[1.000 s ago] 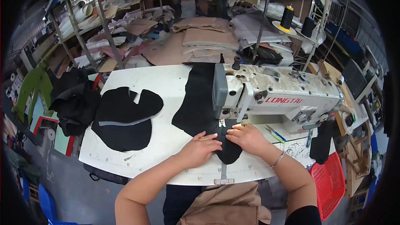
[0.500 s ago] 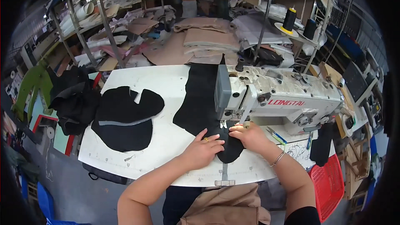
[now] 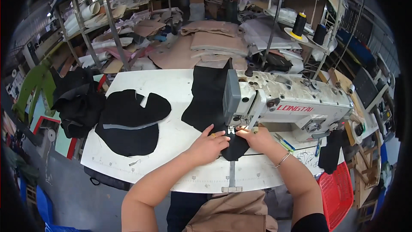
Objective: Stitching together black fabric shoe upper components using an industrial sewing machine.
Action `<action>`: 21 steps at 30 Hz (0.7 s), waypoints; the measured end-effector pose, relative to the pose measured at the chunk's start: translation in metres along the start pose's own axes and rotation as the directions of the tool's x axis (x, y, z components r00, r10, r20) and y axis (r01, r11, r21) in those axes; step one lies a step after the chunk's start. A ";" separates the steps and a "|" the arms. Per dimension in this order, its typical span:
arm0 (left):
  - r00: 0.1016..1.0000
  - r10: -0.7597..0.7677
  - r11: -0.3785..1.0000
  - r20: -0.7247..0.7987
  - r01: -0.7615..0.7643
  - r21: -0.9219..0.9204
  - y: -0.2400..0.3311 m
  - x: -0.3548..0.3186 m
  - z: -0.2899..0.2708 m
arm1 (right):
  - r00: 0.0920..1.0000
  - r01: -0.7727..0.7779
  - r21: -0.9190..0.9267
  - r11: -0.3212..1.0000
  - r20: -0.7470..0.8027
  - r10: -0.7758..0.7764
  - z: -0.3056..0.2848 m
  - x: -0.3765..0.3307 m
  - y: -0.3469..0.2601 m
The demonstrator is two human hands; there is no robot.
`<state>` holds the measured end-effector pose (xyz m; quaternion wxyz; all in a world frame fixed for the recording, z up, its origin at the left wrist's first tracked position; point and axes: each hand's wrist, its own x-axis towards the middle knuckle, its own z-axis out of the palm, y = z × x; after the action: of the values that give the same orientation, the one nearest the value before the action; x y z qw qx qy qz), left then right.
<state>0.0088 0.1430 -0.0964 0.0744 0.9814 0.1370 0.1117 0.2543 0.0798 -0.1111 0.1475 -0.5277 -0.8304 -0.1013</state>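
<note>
A pile of dark cloth [image 3: 77, 103] is lying at the far left edge of the white tabletop [image 3: 180, 90]. Beside it, a stack of cut black pieces [image 3: 128, 120] is waiting within reach. The left hand [image 3: 209, 145] is pressing flat, fingers spread, on the black fabric [image 3: 210, 99] to keep it smooth. That fabric is running under the needle of the white sewing machine [image 3: 292, 103]. The right hand [image 3: 257, 139] is pinching the fabric edge just beside the needle, likely steering the seam. A red basket [image 3: 339, 193] is hanging at right.
</note>
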 end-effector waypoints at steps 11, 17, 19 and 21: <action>0.975 -0.052 0.998 -0.216 0.044 -0.043 -0.019 -0.011 0.007 | 0.991 -0.114 0.228 0.967 0.097 0.094 -0.034 -0.008 -0.012; 0.507 -0.673 0.667 -0.539 0.731 -0.145 -0.067 0.000 -0.001 | 0.996 -0.066 0.209 0.976 0.076 0.051 -0.044 -0.010 -0.011; 0.537 -0.750 0.624 -0.386 0.768 -0.144 -0.075 0.018 -0.018 | 0.993 -0.051 0.052 0.997 0.108 0.045 -0.036 -0.009 -0.010; 0.541 -0.809 0.577 -0.230 0.807 -0.129 -0.087 0.031 -0.031 | 0.990 -0.021 -0.104 0.994 0.138 0.036 -0.027 -0.007 -0.007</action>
<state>0.0083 0.2387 -0.0757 0.1025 0.7834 0.5813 0.1949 0.2547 0.0618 -0.0884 0.0634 -0.5522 -0.8248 -0.1042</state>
